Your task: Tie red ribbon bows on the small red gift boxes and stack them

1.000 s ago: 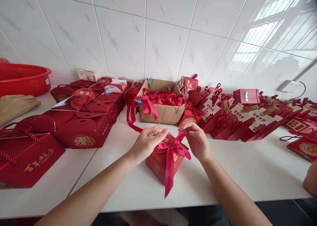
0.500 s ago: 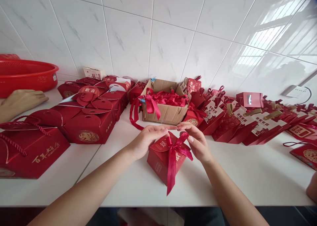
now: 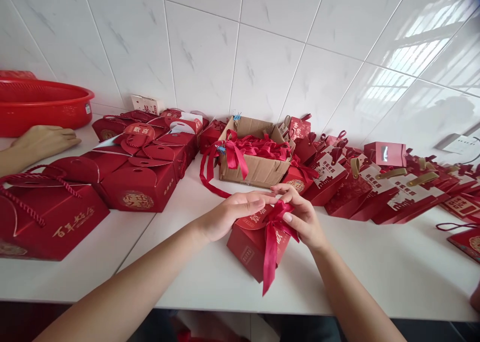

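A small red gift box (image 3: 248,254) with gold lettering sits on the white table in front of me. A shiny red ribbon bow (image 3: 276,220) is tied on it, one long tail hanging down the front. My left hand (image 3: 229,209) is at the box's back left top edge, fingers stretched out together and pointing right, gripping nothing that shows. At the bow's right loop, my right hand (image 3: 301,217) has thumb and fingers closed on the ribbon. The fingertips of both hands come close together behind the bow.
Behind the gift box stands a cardboard box (image 3: 250,172) of red ribbons. Larger red boxes (image 3: 129,182) with rope handles crowd the left, where another person's hand (image 3: 45,142) rests near a red basin (image 3: 41,107). Several red bags (image 3: 347,192) line the right.
My right thumb and fingers have closed in on the bow's right loop. My left hand has shifted slightly over the box's top. The whole view has tilted a little.
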The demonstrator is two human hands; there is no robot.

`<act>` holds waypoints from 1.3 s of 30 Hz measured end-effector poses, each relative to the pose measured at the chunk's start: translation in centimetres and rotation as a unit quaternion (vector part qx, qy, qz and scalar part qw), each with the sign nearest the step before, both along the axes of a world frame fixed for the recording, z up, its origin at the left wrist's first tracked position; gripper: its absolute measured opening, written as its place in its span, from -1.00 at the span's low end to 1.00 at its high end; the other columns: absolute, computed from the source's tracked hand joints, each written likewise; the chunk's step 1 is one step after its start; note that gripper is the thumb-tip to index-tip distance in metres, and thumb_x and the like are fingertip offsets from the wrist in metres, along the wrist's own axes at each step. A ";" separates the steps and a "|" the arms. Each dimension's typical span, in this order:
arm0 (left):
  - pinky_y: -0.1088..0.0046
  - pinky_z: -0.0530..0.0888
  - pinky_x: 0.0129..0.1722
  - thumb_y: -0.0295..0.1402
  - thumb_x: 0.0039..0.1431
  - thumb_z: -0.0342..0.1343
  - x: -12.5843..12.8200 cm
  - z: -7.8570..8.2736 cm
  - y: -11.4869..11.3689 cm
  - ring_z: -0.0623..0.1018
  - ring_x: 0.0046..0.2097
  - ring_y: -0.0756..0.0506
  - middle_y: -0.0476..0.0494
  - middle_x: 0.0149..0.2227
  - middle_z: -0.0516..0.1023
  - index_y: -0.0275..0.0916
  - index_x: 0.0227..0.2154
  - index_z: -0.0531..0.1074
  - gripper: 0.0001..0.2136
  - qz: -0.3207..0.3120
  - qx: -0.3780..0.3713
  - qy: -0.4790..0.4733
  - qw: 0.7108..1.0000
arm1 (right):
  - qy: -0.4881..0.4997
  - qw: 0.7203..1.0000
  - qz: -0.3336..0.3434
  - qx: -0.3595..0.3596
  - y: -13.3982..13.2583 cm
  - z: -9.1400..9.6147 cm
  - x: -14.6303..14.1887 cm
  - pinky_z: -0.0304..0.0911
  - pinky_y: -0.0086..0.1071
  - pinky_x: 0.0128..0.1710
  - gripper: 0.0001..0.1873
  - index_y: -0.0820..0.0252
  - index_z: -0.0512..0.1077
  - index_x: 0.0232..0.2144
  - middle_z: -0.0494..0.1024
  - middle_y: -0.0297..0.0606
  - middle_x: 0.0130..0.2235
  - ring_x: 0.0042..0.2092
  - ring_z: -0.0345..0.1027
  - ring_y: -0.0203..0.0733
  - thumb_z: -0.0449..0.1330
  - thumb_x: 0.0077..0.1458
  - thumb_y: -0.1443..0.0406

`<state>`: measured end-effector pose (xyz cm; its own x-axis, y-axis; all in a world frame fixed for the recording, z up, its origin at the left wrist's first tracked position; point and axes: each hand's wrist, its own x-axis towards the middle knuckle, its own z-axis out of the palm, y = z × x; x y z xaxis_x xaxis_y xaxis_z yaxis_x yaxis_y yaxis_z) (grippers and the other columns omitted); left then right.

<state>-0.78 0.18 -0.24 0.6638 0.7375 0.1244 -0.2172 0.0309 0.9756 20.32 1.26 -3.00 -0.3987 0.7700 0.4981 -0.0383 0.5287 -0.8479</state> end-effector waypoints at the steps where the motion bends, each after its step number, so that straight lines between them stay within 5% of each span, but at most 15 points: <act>1: 0.25 0.23 0.21 -0.18 0.22 0.02 0.0 0.0 0.0 0.27 0.24 -0.21 -0.08 0.20 0.34 -0.09 -0.05 0.49 -0.70 0.000 0.002 0.001 1.000 | -0.006 1.000 0.006 -0.002 -0.1 0.1 0.0 0.05 -0.16 0.14 -0.83 0.11 0.37 -0.42 0.28 -0.20 0.00 0.10 0.15 -0.05 0.26 0.04 0.17; 17: 0.19 0.17 0.22 -0.18 0.23 0.03 0.0 -0.3 -0.3 0.21 0.26 -0.25 -0.18 0.22 0.28 -0.17 0.05 0.38 -0.63 -0.039 0.012 -0.012 0.999 | -0.049 0.997 0.059 0.003 -0.4 0.5 -0.2 0.13 -0.17 0.11 -0.92 0.07 0.52 -0.37 0.30 -0.21 0.06 0.09 0.24 -0.06 0.22 0.09 0.34; 25: 0.38 0.43 -0.17 -0.52 0.01 0.13 0.1 0.3 -0.7 0.50 -0.15 -0.06 -0.07 -0.01 0.40 -0.17 -0.22 0.31 -0.74 -0.049 -0.018 -0.006 0.999 | -0.003 0.997 0.056 -0.055 -0.4 0.3 -0.3 0.19 -0.20 0.04 -0.87 0.11 0.53 -0.44 0.35 -0.21 0.01 0.03 0.31 -0.06 0.19 0.11 0.32; 29: 0.36 0.42 -0.15 -0.49 0.03 0.10 0.4 -0.1 -0.2 0.48 -0.09 -0.10 -0.10 -0.04 0.42 -0.14 -0.11 0.27 -0.66 0.026 0.041 0.045 0.998 | 0.032 0.997 -0.007 -0.072 -0.3 -0.1 -0.7 0.22 -0.26 -0.02 -0.89 0.11 0.52 -0.44 0.43 -0.24 -0.09 -0.05 0.34 -0.12 0.21 0.10 0.28; 35: 0.31 0.43 -0.12 -0.34 0.00 0.17 0.6 -1.0 1.3 0.46 -0.02 -0.18 -0.15 0.01 0.43 -0.18 -0.16 0.38 -0.71 0.293 0.084 0.126 0.944 | 0.122 0.979 -0.133 -0.097 0.7 -0.4 -0.6 0.21 -0.39 -0.23 -0.81 0.09 0.47 -0.35 0.43 -0.32 -0.33 -0.26 0.29 -0.25 0.12 0.17 0.15; 39: 0.33 0.44 -0.17 -0.16 0.07 0.13 0.4 -1.2 1.9 0.52 -0.16 -0.15 -0.13 -0.20 0.52 -0.23 -0.22 0.44 -0.71 0.299 0.035 0.082 0.950 | 0.145 0.974 -0.144 -0.092 1.2 -0.3 0.0 0.15 -0.41 -0.30 -0.72 0.12 0.45 -0.38 0.38 -0.29 -0.33 -0.28 0.22 -0.26 0.05 0.20 0.11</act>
